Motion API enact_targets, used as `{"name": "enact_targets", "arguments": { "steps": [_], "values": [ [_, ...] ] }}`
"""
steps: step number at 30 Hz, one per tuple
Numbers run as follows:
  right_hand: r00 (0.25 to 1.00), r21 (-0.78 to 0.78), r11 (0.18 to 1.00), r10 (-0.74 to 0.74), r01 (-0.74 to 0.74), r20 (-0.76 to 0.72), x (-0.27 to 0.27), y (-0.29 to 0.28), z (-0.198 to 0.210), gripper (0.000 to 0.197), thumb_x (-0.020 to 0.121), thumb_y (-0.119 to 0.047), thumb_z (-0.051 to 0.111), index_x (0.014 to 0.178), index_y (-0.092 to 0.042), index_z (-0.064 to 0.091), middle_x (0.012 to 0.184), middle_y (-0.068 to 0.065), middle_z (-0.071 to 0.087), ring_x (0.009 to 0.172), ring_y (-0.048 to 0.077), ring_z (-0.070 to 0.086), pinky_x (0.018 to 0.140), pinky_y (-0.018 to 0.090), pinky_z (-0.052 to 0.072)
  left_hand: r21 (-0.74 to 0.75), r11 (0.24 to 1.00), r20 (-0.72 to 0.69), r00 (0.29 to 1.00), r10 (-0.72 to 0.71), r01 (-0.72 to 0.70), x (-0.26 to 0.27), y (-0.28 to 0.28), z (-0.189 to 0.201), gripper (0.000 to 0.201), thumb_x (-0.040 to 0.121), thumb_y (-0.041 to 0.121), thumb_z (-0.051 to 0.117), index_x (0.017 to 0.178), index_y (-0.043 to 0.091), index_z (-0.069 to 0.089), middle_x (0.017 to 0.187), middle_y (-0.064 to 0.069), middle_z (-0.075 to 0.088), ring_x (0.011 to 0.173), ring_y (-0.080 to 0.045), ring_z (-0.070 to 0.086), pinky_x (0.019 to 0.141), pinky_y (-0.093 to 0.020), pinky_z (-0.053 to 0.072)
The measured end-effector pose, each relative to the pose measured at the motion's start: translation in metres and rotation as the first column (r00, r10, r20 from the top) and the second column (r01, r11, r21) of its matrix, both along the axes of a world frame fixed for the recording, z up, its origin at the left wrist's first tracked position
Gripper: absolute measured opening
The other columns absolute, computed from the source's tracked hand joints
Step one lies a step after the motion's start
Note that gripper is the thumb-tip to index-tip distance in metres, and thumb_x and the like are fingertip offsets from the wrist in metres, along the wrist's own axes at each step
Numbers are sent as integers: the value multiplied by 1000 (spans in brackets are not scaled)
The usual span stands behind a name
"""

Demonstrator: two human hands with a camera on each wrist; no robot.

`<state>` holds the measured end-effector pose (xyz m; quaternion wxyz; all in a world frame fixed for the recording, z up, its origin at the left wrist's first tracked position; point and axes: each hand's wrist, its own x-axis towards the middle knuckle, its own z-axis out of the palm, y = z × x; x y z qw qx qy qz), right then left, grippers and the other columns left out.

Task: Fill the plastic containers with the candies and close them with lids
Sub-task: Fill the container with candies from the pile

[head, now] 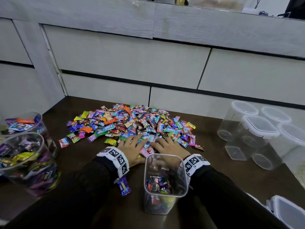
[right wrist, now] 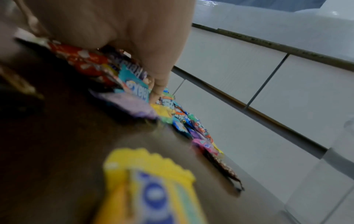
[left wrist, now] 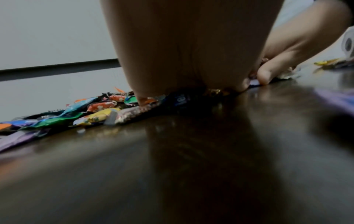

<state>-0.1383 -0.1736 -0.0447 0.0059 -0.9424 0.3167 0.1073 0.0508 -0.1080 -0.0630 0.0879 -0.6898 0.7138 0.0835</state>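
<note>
While the tub (head: pixel 165 182) sits close, scooping candies (head: pixel 132 124) with left hand (head: pixel 132 146) and right hand (head: pixel 168 145), fingers loosely cupped over them.

hands (left wrist: pixel 191 50) on candies (left wrist: pixel 99 109), dark table (left wrist: pixel 191 166)

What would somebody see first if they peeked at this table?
Probably the huge pile of colourful candies spread across the middle of the dark table. Next, the left hand and right hand lying on its near edge, just behind an open container holding a few candies.
</note>
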Motion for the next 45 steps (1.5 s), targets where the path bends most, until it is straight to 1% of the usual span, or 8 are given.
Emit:
{"name": "enact_targets", "arguments": {
  "steps": [7,14,20,25,28,35,40,45],
  "values": [
    [999,131,991,22,-25,26,-1,-2,6,58,94,-45,48,141,-16,31,136,15,37,124,34,38,100,49,39,-95,995,-17,999,32,-34,0,4,16,58,101,26,45,152,33,19,147,-5,26,132,-26,30,103,-41,35],
    [898,224,964,-219,141,381,-22,-4,26,34,89,-28,64,117,-11,53,112,9,62,101,25,59,84,34,48,-8,1000,-174,984,27,-29,6,-2,27,54,101,27,50,148,18,28,139,-16,32,114,-32,53,97,-44,46],
    [793,268,941,-320,205,519,-35,-1,26,5,86,-17,62,90,-16,59,82,-2,61,73,12,54,58,11,34,44,998,-105,993,51,-47,-1,-1,33,48,102,38,45,142,16,32,146,-21,28,112,-39,58,92,-47,50],
    [773,269,935,-343,230,534,-40,3,25,4,86,-17,61,86,-13,62,88,4,65,82,18,57,72,27,43,19,998,-66,996,62,-61,-5,-2,34,37,105,35,37,132,11,36,136,-20,37,106,-39,60,85,-47,52],
    [751,279,928,-366,249,549,-45,6,26,5,86,-16,61,86,-12,63,89,3,66,81,17,57,68,24,40,-28,998,-91,994,60,-63,-4,-1,34,33,105,33,36,130,11,38,130,-17,43,104,-38,60,85,-47,51],
    [697,282,921,-389,270,603,-55,17,46,3,86,-16,60,83,-16,62,88,0,67,87,18,59,80,30,44,-225,959,-391,918,72,-171,-1,12,54,34,104,36,40,128,13,45,122,-9,56,110,-27,57,88,-36,45],
    [647,260,928,-373,269,665,-61,33,67,6,87,-16,61,84,-12,64,87,2,68,84,17,59,79,30,45,-436,862,-575,817,-44,-260,-11,21,90,24,102,38,41,106,15,49,79,9,51,74,-11,53,57,-16,31],
    [587,249,936,-351,249,730,-64,51,92,6,87,-12,61,84,-9,65,73,-7,62,63,8,55,73,31,48,-566,759,-692,686,-225,-322,-33,39,139,22,101,40,42,102,19,47,68,0,53,57,-11,45,50,-19,34]
  ]
}}
